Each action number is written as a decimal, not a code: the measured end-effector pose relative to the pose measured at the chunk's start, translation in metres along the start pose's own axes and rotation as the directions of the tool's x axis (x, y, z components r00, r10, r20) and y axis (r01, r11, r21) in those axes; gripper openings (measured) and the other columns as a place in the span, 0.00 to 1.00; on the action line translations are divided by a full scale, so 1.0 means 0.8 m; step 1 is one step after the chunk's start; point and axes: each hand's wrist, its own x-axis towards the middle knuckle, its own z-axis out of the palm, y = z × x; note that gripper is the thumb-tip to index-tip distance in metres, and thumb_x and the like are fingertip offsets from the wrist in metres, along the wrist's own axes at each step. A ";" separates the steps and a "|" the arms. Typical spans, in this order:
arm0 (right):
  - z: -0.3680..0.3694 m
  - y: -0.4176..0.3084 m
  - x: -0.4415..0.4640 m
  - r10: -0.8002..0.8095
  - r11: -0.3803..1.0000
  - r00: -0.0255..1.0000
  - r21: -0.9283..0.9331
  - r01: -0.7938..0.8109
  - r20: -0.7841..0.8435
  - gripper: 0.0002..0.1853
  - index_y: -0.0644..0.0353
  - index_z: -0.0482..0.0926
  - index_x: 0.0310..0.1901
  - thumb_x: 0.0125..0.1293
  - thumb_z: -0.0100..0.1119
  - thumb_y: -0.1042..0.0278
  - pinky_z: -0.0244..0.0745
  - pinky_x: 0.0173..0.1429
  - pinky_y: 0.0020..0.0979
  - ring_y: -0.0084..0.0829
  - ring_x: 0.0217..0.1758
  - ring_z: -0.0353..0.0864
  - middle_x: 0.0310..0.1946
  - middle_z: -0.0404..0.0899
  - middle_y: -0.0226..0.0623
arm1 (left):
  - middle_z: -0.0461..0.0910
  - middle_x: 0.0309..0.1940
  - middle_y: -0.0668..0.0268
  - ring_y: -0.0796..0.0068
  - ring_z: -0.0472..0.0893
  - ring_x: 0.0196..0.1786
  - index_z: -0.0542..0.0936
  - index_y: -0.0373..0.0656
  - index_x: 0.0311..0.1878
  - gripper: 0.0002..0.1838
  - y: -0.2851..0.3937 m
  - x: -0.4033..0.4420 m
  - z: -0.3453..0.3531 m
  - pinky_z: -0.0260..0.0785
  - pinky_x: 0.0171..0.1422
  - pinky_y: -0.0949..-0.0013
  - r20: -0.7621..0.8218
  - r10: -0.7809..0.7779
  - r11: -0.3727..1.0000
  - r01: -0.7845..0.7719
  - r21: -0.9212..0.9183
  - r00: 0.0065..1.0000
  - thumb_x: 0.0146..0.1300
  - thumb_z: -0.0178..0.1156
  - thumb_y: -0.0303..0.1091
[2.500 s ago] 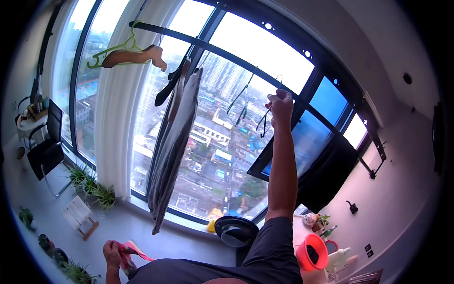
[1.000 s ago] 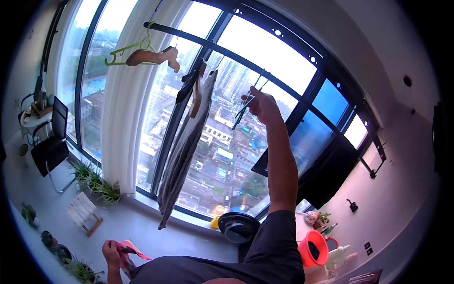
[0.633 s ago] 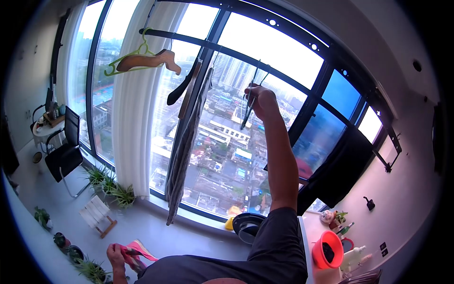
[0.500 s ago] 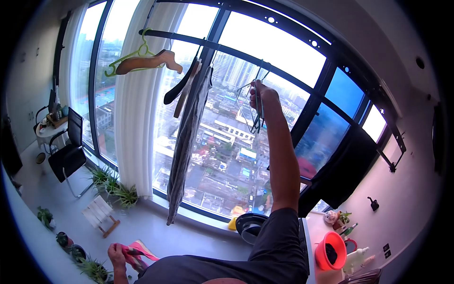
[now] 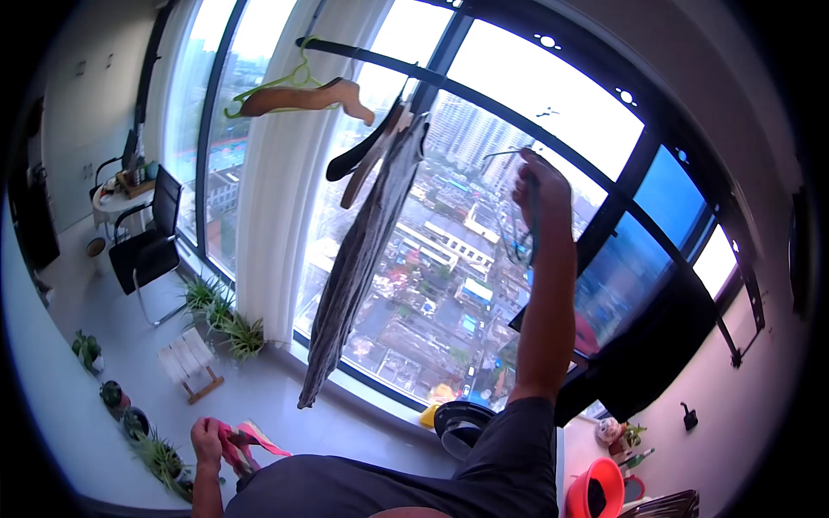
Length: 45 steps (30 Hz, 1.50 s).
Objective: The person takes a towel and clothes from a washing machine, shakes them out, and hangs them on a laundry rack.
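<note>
High in front of me, my right hand [image 5: 544, 186] is closed around several thin wire hangers [image 5: 516, 250]. Their hook ends show just above the dark rail [image 5: 484, 102], against the bright window. Low at the left, my left hand [image 5: 206, 442] grips a pink and white cloth [image 5: 238, 444], bunched and drooping from the fingers. From the rail hang a green plastic hanger [image 5: 302, 72], a wooden hanger [image 5: 298, 97], a black hanger [image 5: 351, 159] and a long grey garment [image 5: 367, 259].
Tall windows with a white curtain [image 5: 266, 216] stand behind the rail. Black cloth [image 5: 652, 345] hangs at the right, above a red basin [image 5: 607, 483]. On the floor are potted plants [image 5: 242, 335], a small wooden stool [image 5: 186, 356] and a black chair [image 5: 155, 250].
My view has shifted, so the room sits further right and lower. The hanger hooks were at the rail and now show above it. My left hand still holds the cloth.
</note>
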 end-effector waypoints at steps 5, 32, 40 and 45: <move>-0.010 -0.009 -0.092 -0.086 0.994 0.996 -0.062 0.087 0.015 0.15 0.67 0.75 0.55 0.70 0.52 0.71 0.64 0.22 0.23 0.21 0.18 0.70 0.23 0.72 0.30 | 0.76 0.21 0.62 0.74 0.72 0.26 0.76 0.33 0.27 0.12 -0.008 0.002 0.002 0.66 0.32 0.64 -0.066 0.024 0.999 -0.022 0.034 0.998 0.64 0.56 0.31; 0.101 0.196 -0.361 0.781 0.559 0.254 -0.456 -0.693 0.571 0.20 0.66 0.73 0.58 0.68 0.55 0.68 0.60 0.33 0.20 0.15 0.29 0.66 0.26 0.69 0.23 | 0.75 0.22 0.71 0.82 0.71 0.26 0.79 0.37 0.31 0.12 -0.006 0.139 -0.032 0.66 0.31 0.72 0.116 -0.078 0.997 0.080 -0.014 0.990 0.69 0.56 0.33; 0.132 0.212 -0.362 0.951 0.300 0.194 -0.581 -0.757 0.239 0.19 0.65 0.76 0.56 0.65 0.56 0.68 0.63 0.32 0.22 0.16 0.28 0.68 0.26 0.72 0.25 | 0.76 0.22 0.71 0.82 0.71 0.25 0.79 0.37 0.31 0.12 -0.048 0.214 -0.079 0.65 0.30 0.74 0.147 -0.091 0.994 0.098 -0.046 0.985 0.69 0.55 0.34; 0.117 0.209 -0.401 0.943 0.178 -0.060 -0.648 -0.741 0.327 0.17 0.61 0.75 0.56 0.69 0.55 0.66 0.62 0.31 0.20 0.16 0.27 0.65 0.26 0.69 0.23 | 0.73 0.20 0.69 0.80 0.70 0.26 0.76 0.37 0.27 0.12 -0.070 0.245 -0.076 0.64 0.30 0.70 0.146 -0.070 0.997 0.066 0.033 0.987 0.67 0.56 0.32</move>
